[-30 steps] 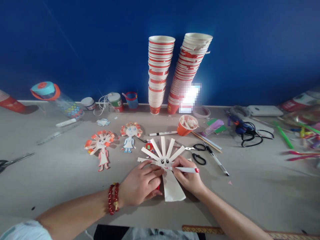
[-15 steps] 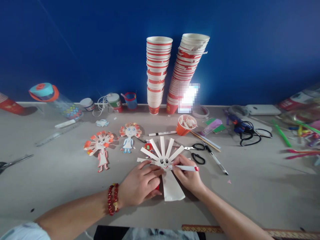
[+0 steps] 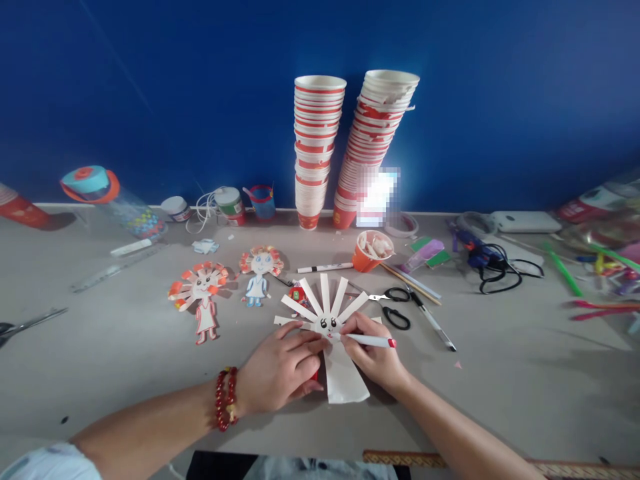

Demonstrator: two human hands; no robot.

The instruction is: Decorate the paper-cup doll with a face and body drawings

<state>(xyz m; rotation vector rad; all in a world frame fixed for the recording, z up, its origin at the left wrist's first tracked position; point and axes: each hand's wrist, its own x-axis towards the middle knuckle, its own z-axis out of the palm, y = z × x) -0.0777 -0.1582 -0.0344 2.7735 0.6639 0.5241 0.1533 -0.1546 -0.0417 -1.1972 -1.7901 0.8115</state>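
Note:
A white paper cutout (image 3: pixel 345 379) lies in front of me, with strips fanning out from a drawn face that has black eyes and a small red mouth. My left hand (image 3: pixel 285 367) holds down its left side, fingers bent over the paper. Something red (image 3: pixel 315 376) shows between the left thumb and fingers, mostly hidden. My right hand (image 3: pixel 377 353) grips a white marker with a red end (image 3: pixel 370 340) like a pen, its tip at the mouth. Two coloured paper dolls, one red-edged (image 3: pixel 205 317) and one blue-dressed (image 3: pixel 257 287), lie to the left.
Black-handled scissors (image 3: pixel 395 307) and a pen (image 3: pixel 434 321) lie right of the cutout. Beyond it are a black-and-white marker (image 3: pixel 325 267), an orange cup of scraps (image 3: pixel 367 260) and two tall cup stacks (image 3: pixel 313 167), (image 3: pixel 367 140). A glue gun (image 3: pixel 475 247) and bottle (image 3: pixel 120 207) stand farther out.
The marker in my right hand has shifted slightly left and down along the mouth, and the right hand moved with it. My left hand stays in place.

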